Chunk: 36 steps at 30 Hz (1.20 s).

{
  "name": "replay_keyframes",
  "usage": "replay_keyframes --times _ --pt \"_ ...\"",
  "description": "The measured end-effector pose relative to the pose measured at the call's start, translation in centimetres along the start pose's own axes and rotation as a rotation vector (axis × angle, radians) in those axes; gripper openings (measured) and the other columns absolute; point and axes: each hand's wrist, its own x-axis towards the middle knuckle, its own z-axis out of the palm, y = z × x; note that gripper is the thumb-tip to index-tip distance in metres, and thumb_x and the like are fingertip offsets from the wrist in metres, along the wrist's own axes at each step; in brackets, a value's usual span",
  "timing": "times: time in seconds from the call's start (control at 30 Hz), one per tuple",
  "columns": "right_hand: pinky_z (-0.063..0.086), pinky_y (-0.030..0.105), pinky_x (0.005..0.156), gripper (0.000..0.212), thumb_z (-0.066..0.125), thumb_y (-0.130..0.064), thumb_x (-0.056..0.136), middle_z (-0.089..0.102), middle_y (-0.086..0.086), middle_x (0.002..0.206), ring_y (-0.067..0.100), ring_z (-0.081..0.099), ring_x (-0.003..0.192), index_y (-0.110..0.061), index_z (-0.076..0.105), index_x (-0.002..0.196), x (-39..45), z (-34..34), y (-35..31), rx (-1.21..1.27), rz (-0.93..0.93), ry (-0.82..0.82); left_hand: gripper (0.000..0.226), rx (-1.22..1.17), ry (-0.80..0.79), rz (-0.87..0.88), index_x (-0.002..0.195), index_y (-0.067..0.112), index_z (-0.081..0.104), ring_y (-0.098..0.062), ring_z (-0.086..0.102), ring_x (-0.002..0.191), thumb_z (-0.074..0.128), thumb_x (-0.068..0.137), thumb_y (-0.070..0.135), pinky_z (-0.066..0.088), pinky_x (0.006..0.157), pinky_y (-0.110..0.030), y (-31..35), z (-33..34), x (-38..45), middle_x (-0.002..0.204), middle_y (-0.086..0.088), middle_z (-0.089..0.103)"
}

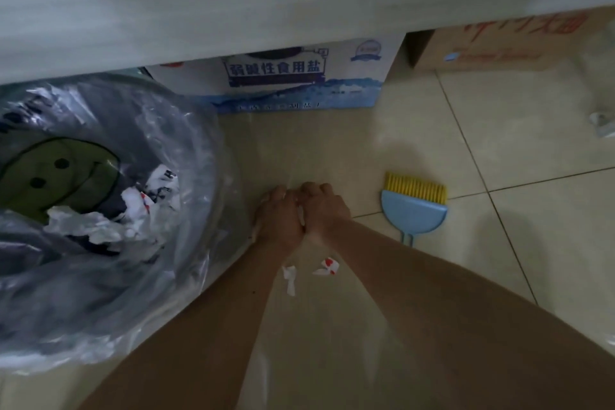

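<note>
My left hand (281,216) and my right hand (324,210) are pressed side by side on the tiled floor, fingers curled downward. White crumpled paper (301,218) shows between them and at the left hand's outer edge; both hands grip it. A thin clear plastic sheet (299,150) lies flat on the floor beneath and beyond the hands. Two loose paper scraps lie just behind the wrists, one white (289,280) and one white with red marks (327,266).
A bin with a clear liner (159,130) stands at the left, holding crumpled paper and a green smiley-face item. A blue dustpan with a yellow-bristled brush (412,210) lies to the right. A salt carton (299,76) and a cardboard box (499,46) sit under the counter (233,3).
</note>
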Motion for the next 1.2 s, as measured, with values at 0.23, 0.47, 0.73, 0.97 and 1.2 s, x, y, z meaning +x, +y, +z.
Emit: replay_keyframes --times 0.23,0.47,0.73,0.97,1.2 --pt "0.038 0.039 0.104 0.040 0.042 -0.015 0.094 0.041 0.011 0.138 0.030 0.036 0.129 -0.008 0.047 0.133 -4.7 2.0 0.1 -0.011 -0.037 -0.113 0.031 -0.036 -0.082 -0.020 0.122 0.014 0.054 -0.023 0.045 0.121 0.045 0.093 0.017 0.040 0.100 -0.030 1.7 0.8 -5.7 0.127 -0.005 0.048" --pt "0.042 0.040 0.104 0.059 0.053 -0.025 0.091 0.032 0.010 0.144 0.029 0.035 0.131 -0.015 0.032 0.145 -7.9 1.9 2.7 0.120 0.130 -0.065 0.049 -0.181 -0.081 -0.086 0.130 0.023 0.045 -0.024 0.041 0.125 0.056 0.083 0.024 0.038 0.100 -0.031 0.4 0.1 -9.9 0.134 -0.001 0.043" --pt "0.047 0.040 0.092 0.050 0.051 -0.016 0.091 0.034 0.014 0.136 0.036 0.053 0.117 -0.014 0.034 0.138 -8.1 4.5 2.2 0.241 0.249 -0.058 0.042 -0.222 -0.152 -0.219 0.129 0.011 0.041 -0.027 0.052 0.116 0.054 0.090 0.021 0.044 0.098 -0.033 0.4 1.6 -9.9 0.131 -0.012 0.038" --pt "0.046 0.038 0.091 0.030 0.046 -0.015 0.092 0.051 0.013 0.127 0.034 0.057 0.113 -0.008 0.052 0.121 -6.0 4.7 -0.4 0.264 0.117 -0.020 0.025 -0.226 -0.096 -0.134 0.115 0.011 0.054 -0.024 0.054 0.113 0.045 0.092 0.015 0.039 0.091 -0.030 1.6 2.2 -7.4 0.122 -0.008 0.055" --pt "0.044 0.033 0.093 0.027 0.049 -0.021 0.090 0.061 0.015 0.119 0.032 0.058 0.112 -0.006 0.060 0.110 -6.0 4.2 -0.2 0.324 0.197 0.003 0.022 -0.334 -0.043 -0.142 0.104 0.009 0.066 -0.026 0.060 0.105 0.050 0.092 0.017 0.040 0.085 -0.029 1.7 1.5 -8.0 0.110 -0.011 0.067"
